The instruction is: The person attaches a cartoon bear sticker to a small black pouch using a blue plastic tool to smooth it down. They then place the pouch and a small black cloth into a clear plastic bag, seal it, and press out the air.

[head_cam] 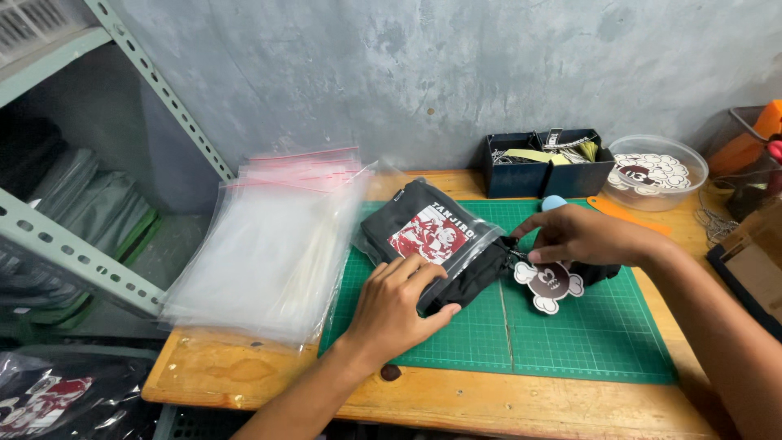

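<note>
Left hand [397, 305] at lower centre is pressing spread fingers on the bag mouth | folded black garment [432, 240] is lying mid-frame in a clear bag, long axis running upper left to lower right | right hand [582, 236], nearer the tag, is pinching the cartoon hang tag [549, 283] just right of it.

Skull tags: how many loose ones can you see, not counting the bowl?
1. A single skull-shaped hang tag lies on the green cutting mat, just below the right hand. More sit piled in the clear bowl; others may be hidden.
</note>
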